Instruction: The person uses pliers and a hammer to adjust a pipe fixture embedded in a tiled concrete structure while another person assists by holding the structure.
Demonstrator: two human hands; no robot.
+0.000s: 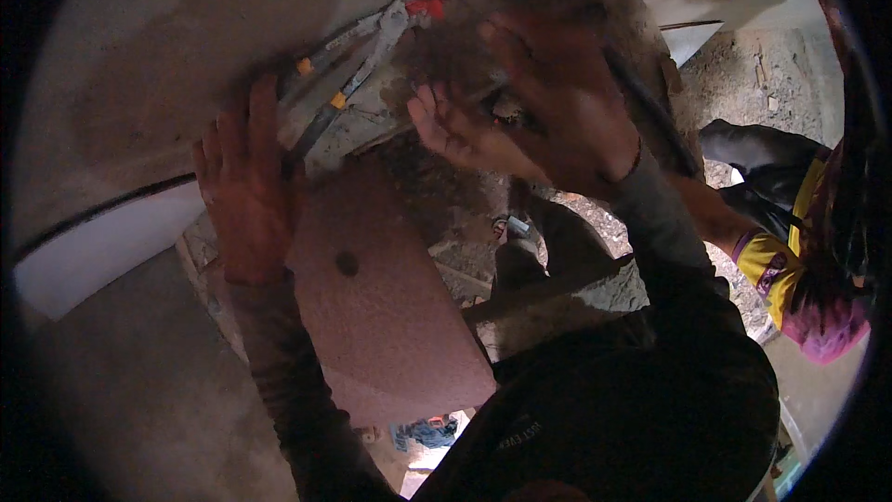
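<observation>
Dim grey surface (121,121) ahead, L hand (246,191) near-flat beside long-handled cutters (390,26), R hand (569,121) half-open, both w/ nothing visibly gripped

Two surfaces meet here: a pale, dusty ledge (364,121) and a reddish board (400,325) marked by one round, dark spot (347,264). Long-handled pliers (388,35), red near the head and yellow-banded, seem to lie on the ledge; deep shadow hides their contact.
</observation>
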